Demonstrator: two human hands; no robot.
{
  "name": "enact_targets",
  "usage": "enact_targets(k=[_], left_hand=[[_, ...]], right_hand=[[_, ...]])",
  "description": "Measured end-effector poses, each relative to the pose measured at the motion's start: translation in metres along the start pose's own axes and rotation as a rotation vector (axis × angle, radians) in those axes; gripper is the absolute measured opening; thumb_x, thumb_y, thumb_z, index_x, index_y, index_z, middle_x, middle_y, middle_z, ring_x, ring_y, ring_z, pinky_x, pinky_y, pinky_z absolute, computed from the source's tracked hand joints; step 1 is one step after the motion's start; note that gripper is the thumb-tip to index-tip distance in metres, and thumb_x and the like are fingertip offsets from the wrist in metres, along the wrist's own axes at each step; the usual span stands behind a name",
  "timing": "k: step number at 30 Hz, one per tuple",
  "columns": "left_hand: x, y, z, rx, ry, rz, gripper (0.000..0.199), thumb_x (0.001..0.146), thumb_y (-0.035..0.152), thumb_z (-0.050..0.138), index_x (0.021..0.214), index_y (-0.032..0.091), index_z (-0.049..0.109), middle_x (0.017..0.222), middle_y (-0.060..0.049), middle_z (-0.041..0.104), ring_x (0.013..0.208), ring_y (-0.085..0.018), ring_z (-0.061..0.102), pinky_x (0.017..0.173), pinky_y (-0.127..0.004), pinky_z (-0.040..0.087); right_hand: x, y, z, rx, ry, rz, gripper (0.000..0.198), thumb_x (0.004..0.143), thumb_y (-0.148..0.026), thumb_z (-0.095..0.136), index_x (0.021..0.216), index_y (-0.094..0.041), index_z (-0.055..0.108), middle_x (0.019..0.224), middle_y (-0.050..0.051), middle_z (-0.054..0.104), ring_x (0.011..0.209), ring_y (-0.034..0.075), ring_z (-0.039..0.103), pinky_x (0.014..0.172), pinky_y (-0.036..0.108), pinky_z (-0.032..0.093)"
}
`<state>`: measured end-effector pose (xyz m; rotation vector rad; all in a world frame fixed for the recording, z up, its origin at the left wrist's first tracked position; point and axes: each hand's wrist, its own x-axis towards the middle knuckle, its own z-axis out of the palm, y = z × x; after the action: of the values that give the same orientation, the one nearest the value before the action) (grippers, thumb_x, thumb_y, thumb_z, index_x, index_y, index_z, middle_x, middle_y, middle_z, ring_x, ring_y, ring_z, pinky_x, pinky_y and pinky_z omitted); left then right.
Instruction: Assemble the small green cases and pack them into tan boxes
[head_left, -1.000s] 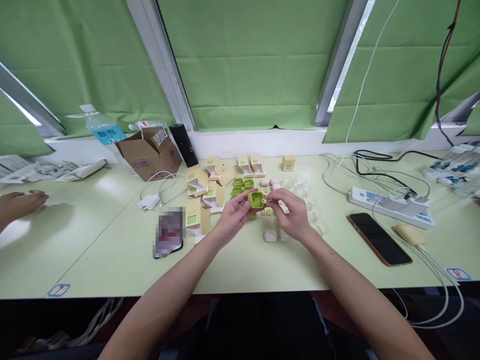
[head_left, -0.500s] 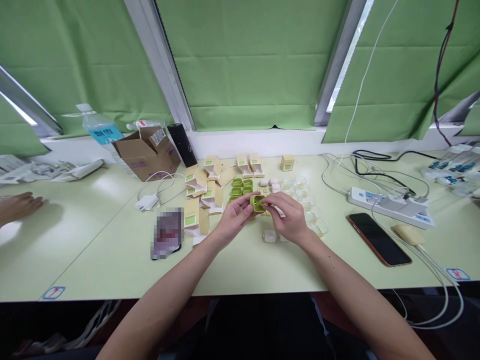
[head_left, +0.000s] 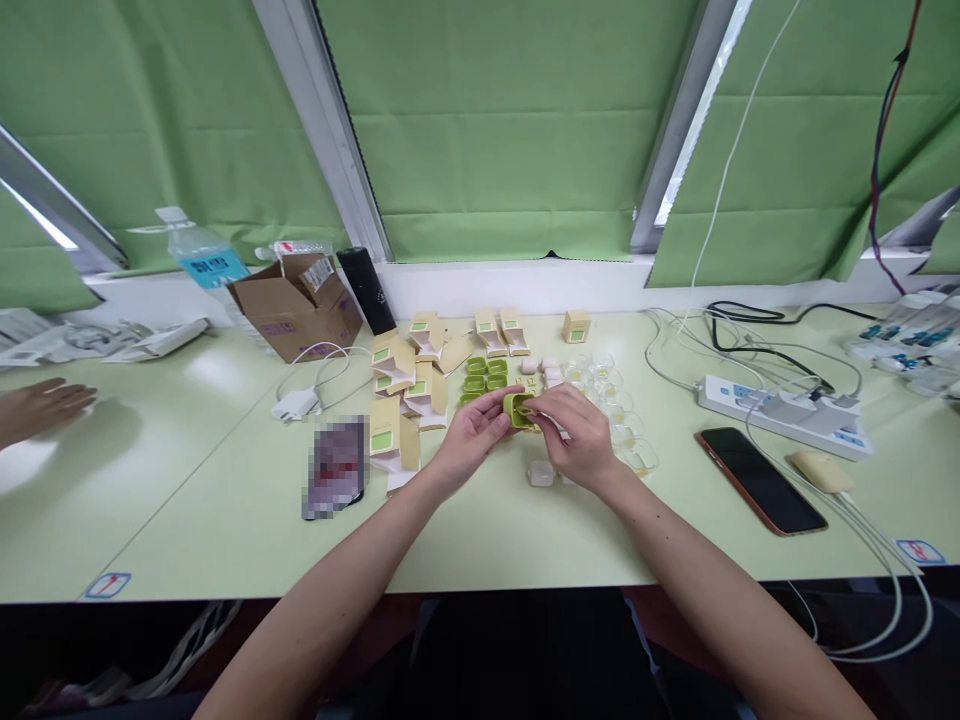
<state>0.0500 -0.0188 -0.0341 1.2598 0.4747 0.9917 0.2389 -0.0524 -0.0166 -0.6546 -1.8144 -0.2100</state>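
My left hand [head_left: 474, 440] is closed around a small green cup [head_left: 517, 408], its opening tilted toward the right. My right hand [head_left: 576, 435] pinches at the cup's opening, its fingertips on or just inside the rim; whatever they grip is too small to make out. Behind the hands stand more green cups [head_left: 476, 367] in rows. Beside them lie tiny yellow pieces [head_left: 530, 382], pale pinkish blocks [head_left: 529, 366] and several clear plastic covers [head_left: 602, 368], partly hidden by my right hand. A whitish block [head_left: 541, 473] sits just below the hands.
Opened small cartons [head_left: 392, 440] lie left of the cups; one closed carton [head_left: 577, 326] stands behind. Rightward are a phone [head_left: 761, 480], a power strip [head_left: 720, 396] and cables. Leftward are a charger [head_left: 295, 403], another phone [head_left: 336, 468], a cardboard box [head_left: 296, 315] and another person's hand [head_left: 45, 408].
The green cup has turned and shifted slightly to the right, and my right fingers remain at its opening. At the far left, the other person's hand has its fingers a little more spread.
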Motion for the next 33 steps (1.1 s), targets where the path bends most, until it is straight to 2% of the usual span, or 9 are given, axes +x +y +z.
enact_targets(k=[5, 9, 16, 21, 33], left_hand=[[-0.0005, 0.0027, 0.0028, -0.024, -0.029, 0.003, 0.061, 0.084, 0.05, 0.087, 0.134, 0.021, 0.071, 0.123, -0.013, 0.074, 0.118, -0.025, 0.07, 0.098, -0.034, 0.058], [-0.0013, 0.0021, 0.0039, -0.023, -0.023, 0.014, 0.058, 0.085, 0.047, 0.087, 0.134, 0.02, 0.071, 0.121, -0.013, 0.074, 0.118, -0.024, 0.069, 0.096, -0.033, 0.058], [-0.0015, 0.0018, 0.0014, 0.008, -0.024, 0.026, 0.054, 0.085, 0.042, 0.087, 0.132, 0.02, 0.07, 0.123, -0.013, 0.074, 0.118, -0.023, 0.068, 0.101, -0.034, 0.055], [-0.0002, -0.0002, -0.0016, 0.019, -0.031, 0.036, 0.056, 0.083, 0.042, 0.089, 0.13, 0.019, 0.07, 0.127, -0.014, 0.072, 0.116, -0.021, 0.067, 0.096, -0.031, 0.056], [0.0, 0.001, -0.0054, 0.074, -0.033, 0.035, 0.054, 0.077, 0.038, 0.094, 0.122, 0.019, 0.073, 0.134, -0.014, 0.069, 0.115, -0.023, 0.068, 0.096, -0.033, 0.056]], right_hand=[[-0.0009, -0.0007, 0.0011, -0.051, -0.007, 0.046, 0.021, 0.098, -0.007, 0.057, 0.108, -0.023, 0.069, 0.092, 0.008, 0.071, 0.086, 0.024, 0.064, 0.074, 0.041, 0.056], [-0.0026, 0.001, 0.0023, -0.084, -0.023, 0.038, 0.019, 0.098, -0.009, 0.058, 0.106, -0.022, 0.068, 0.091, 0.009, 0.068, 0.084, 0.024, 0.061, 0.07, 0.04, 0.053], [-0.0037, 0.0023, 0.0033, -0.089, -0.028, 0.012, 0.021, 0.099, -0.008, 0.055, 0.106, -0.022, 0.069, 0.088, 0.008, 0.067, 0.081, 0.022, 0.057, 0.068, 0.039, 0.051], [-0.0044, 0.004, 0.0032, -0.052, -0.034, -0.022, 0.023, 0.098, -0.005, 0.056, 0.106, -0.021, 0.07, 0.086, 0.007, 0.069, 0.081, 0.021, 0.058, 0.069, 0.038, 0.051], [-0.0086, 0.0091, 0.0032, -0.057, -0.05, 0.029, 0.026, 0.098, -0.01, 0.057, 0.095, -0.026, 0.077, 0.081, 0.006, 0.069, 0.077, 0.021, 0.057, 0.065, 0.038, 0.05]])
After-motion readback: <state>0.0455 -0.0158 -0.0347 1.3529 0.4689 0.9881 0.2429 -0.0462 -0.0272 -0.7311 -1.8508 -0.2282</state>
